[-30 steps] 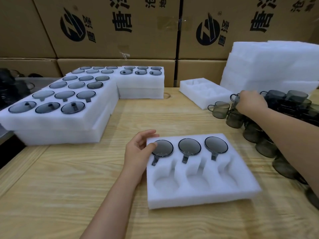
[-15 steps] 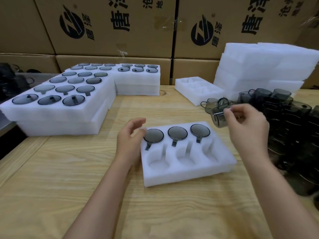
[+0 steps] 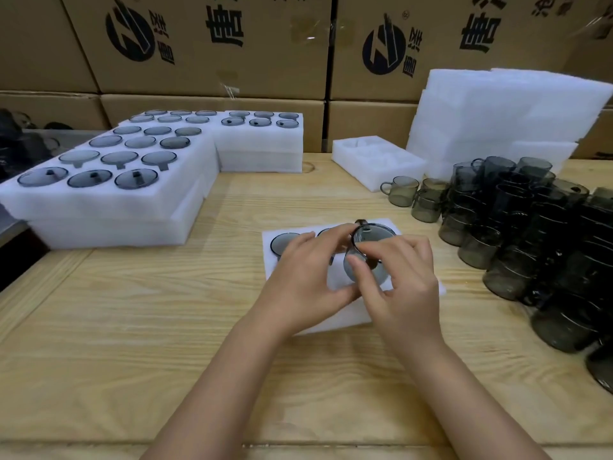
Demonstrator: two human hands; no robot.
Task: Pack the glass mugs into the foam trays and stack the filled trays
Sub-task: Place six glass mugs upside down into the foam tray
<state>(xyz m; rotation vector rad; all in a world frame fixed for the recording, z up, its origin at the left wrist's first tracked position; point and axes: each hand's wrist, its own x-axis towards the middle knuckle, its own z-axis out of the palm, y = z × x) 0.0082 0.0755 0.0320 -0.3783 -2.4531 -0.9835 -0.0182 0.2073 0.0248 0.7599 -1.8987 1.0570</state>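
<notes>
Okay, both grips are on one glass mug (image 3: 366, 260), held just above the right half of the foam tray (image 3: 331, 322) on the tabletop (image 3: 166, 327). Right grip (image 3: 403, 287) is curled round the body from the near-right side, forefinger laid across the glass. Left grip (image 3: 308, 280) cups it from the left, forefinger tip at the far round edge, thumb near the end closest to me. So neither is spread; both pinch the same mug.

Key relation: the mug sits between the two grips, tipped over, long axis running away from me and slightly up. The far end is likely the rim. The handle seems to poke out at the far top, but I can't be sure.

Seated mugs (image 3: 285, 243) sit in the tray's far row, at least two showing. The near row is hidden under my hands, so I can't see the pockets.

I judge the next move needs the axis swung vertical over a near-row pocket, handle lined to its slot. The right grip is nearer the loose mug pile (image 3: 530, 234), which is well apart to the right. Filled tray stacks (image 3: 109, 197) are far left.
</notes>
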